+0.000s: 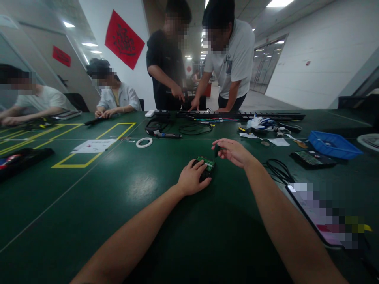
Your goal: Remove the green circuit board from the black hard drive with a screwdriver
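My left hand lies over a small black housing with a green circuit board on the dark green table. Its fingers reach across the left part of the board and its thumb is at the near edge, gripping it. Just right of and above the board, my right hand is raised off the table. Thumb and fingers pinch a small dark piece, too small and dark to name. The piece is close to the board's right end; whether it touches cannot be made out.
At the right lie a blue tray, another board in a black case, black cable and a tablet-like screen. A white tape roll, a screwdriver-like tool and gloves are farther back. Several people are around the table.
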The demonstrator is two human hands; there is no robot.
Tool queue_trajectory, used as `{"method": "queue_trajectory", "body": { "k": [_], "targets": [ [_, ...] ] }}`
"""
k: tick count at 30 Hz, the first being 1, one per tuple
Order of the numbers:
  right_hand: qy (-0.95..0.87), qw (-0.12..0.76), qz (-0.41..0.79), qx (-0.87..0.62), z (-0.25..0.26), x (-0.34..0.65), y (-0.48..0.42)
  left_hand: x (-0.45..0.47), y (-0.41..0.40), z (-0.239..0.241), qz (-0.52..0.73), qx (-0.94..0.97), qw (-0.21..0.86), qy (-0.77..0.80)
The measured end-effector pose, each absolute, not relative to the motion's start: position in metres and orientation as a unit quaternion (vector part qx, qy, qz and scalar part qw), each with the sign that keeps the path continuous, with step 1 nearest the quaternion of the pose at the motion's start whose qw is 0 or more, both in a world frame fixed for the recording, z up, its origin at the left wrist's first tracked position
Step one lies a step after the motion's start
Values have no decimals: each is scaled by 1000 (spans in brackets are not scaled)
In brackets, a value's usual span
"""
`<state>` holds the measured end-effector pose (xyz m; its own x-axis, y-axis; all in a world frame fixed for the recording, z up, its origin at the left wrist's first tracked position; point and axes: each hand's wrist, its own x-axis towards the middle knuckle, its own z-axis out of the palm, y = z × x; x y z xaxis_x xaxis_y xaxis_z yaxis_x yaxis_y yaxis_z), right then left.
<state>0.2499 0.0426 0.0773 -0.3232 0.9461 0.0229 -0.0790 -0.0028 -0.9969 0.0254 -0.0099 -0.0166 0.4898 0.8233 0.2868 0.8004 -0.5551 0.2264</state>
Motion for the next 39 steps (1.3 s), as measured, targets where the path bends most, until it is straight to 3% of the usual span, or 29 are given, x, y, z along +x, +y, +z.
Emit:
{"method": "queue_trajectory", "body": {
  "k": [12, 39],
  "targets": [
    [-594, 471, 483, -438, 74, 251, 49, 25, -12, -12, 183, 862, 45, 470],
    [-553, 421, 602, -393, 77, 245, 42, 25, -10, -16, 184, 863, 31, 470]
  ]
}}
